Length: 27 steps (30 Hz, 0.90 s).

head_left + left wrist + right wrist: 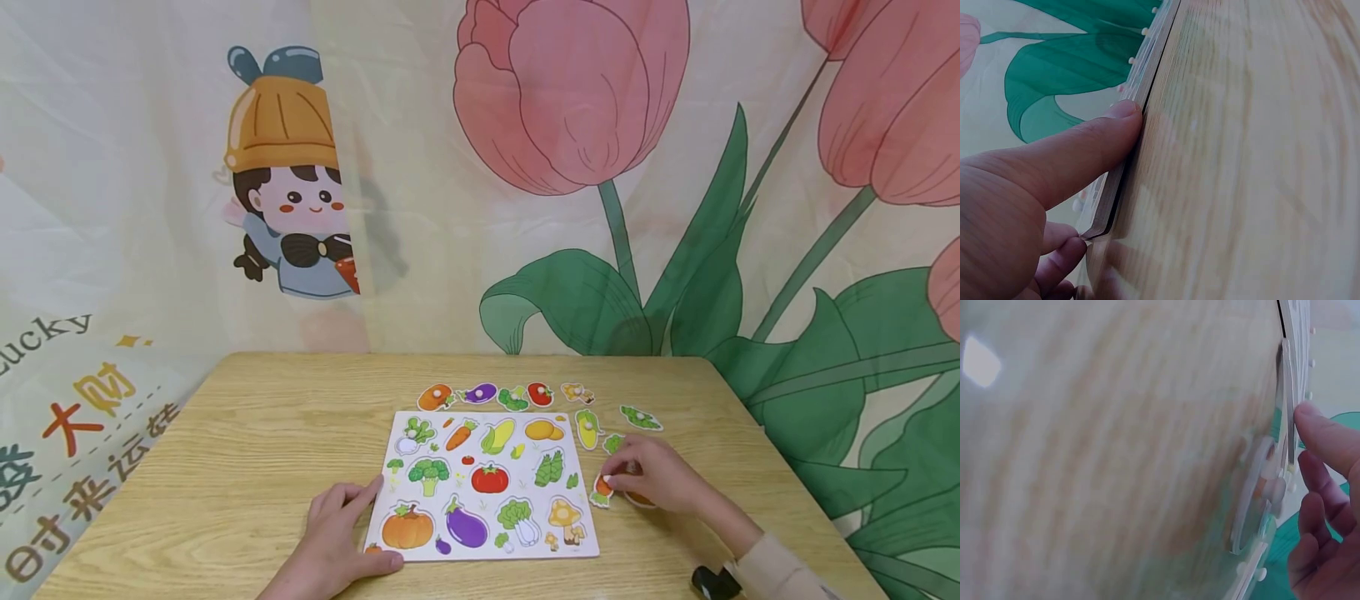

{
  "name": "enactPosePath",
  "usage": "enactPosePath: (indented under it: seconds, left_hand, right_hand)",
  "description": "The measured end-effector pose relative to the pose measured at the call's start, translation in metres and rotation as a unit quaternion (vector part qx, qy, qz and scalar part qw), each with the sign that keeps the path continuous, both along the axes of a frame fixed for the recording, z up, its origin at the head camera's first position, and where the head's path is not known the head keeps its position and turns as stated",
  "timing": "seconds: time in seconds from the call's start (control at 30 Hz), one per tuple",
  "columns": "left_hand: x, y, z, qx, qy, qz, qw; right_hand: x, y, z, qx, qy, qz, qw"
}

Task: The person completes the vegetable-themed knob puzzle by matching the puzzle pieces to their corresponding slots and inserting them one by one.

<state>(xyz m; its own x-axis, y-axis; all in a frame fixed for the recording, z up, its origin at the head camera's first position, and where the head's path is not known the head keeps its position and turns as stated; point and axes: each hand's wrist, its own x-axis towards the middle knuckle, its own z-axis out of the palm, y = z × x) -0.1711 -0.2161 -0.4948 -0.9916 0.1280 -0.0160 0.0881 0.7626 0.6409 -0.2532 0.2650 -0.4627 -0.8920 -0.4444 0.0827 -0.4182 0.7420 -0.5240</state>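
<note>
A white wooden puzzle board [517,525] printed with vegetables lies on the table. My left hand [330,533] holds its near left corner, with the thumb [1100,134] against the near edge and fingers at the left side. Beyond the board's right edge, my right hand [660,473] pinches a carrot puzzle piece [602,492], its leafy end towards me. The right wrist view shows this flat piece [1291,406] edge-on by the thumb. Under that hand lies a brownish piece [640,500], mostly hidden. A radish piece [415,435] with a knob sits in the board's far left slot.
Along the far edge are pumpkin [435,397], eggplant [478,392], broccoli [513,399], tomato [540,394] and mushroom [577,392] pieces. A corn piece [587,429] and green pieces [641,417] lie right. A black object [715,582] shows by the right sleeve.
</note>
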Motion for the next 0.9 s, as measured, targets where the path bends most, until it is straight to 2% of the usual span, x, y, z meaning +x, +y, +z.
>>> enactPosePath:
  seconds: [0.2,0.43,0.53,0.9]
  left_hand:
    - [-0.001,0.0,0.001,-0.006,0.002,-0.002,1.0]
    - [0.0,0.0,0.002,-0.006,-0.001,-0.001,1.0]
    - [0.0,0.0,0.002,-0.005,-0.001,-0.001,1.0]
    - [0.0,0.0,0.003,-0.001,-0.002,-0.005,1.0]
  right_hand:
    - [0.009,-0.001,-0.004,-0.001,0.024,-0.035,0.999]
    - [0.019,-0.01,-0.007,-0.008,0.013,-0.126,0.992]
    - [0.022,-0.015,-0.007,-0.011,0.011,-0.152,0.988]
    - [0.029,-0.025,-0.007,0.019,-0.002,-0.205,0.979]
